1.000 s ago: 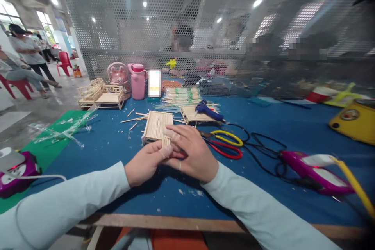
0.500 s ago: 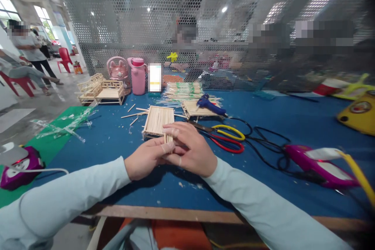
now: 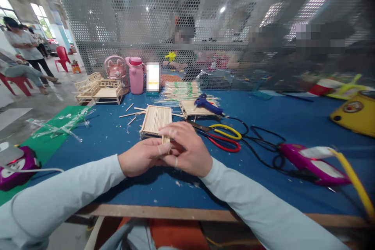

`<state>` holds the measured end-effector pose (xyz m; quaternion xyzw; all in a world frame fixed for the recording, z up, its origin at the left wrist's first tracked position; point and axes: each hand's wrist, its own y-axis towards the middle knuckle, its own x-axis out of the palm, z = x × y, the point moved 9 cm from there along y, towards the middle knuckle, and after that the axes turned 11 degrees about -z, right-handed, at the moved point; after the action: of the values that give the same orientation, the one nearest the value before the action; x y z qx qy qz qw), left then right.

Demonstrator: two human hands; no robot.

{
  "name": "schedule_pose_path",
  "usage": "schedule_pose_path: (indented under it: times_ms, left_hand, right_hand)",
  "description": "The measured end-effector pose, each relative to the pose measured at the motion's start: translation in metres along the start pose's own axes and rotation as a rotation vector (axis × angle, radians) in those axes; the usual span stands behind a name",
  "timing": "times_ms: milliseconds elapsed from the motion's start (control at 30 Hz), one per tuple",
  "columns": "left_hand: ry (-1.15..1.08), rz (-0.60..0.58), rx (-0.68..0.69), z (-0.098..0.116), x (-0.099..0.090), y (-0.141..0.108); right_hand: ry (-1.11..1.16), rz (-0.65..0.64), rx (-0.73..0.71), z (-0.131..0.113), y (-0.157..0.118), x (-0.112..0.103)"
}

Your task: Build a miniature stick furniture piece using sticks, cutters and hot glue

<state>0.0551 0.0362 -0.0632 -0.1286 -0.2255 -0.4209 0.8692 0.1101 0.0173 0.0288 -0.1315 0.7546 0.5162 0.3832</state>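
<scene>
Between my two hands is a small bunch of short wooden sticks (image 3: pixel 165 139), held upright. My left hand (image 3: pixel 143 157) pinches the sticks from the left, thumb on the near side. The fingers of my right hand (image 3: pixel 187 149) close round them from the right, so their lower ends are hidden. Tape is wrapped on some fingertips. Just beyond my hands lies a slatted stick panel (image 3: pixel 156 119) with low legs. Scissors (image 3: pixel 224 133) with one yellow and one red handle lie right of my right hand. Behind them, a blue glue gun (image 3: pixel 208 104) rests on another stick platform (image 3: pixel 187 108).
Loose sticks (image 3: pixel 131 113) and bundled sticks (image 3: pixel 181 90) lie farther back. Stick-built furniture models (image 3: pixel 107 90), a pink bottle (image 3: pixel 136 76) and a phone (image 3: pixel 152 77) stand behind. A black cord (image 3: pixel 258 152) and a purple power strip (image 3: pixel 313 164) are at right. A perforated screen (image 3: pixel 117 19) closes the back.
The whole view has shifted slightly, so everything sits a little farther left. My hands keep nearly the same grip on the sticks.
</scene>
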Motion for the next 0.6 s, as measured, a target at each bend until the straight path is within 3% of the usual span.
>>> schedule_pose_path:
  times_ms: [267,600]
  left_hand:
    - [0.074,0.162,0.14,0.023,-0.016,-0.003]
    - [0.371,0.212,0.203,0.037,-0.009,-0.005]
  right_hand:
    - [-0.016,-0.034,0.077,0.013,-0.003,0.001]
    - [-0.011,-0.027,0.108,0.014,-0.006,0.005]
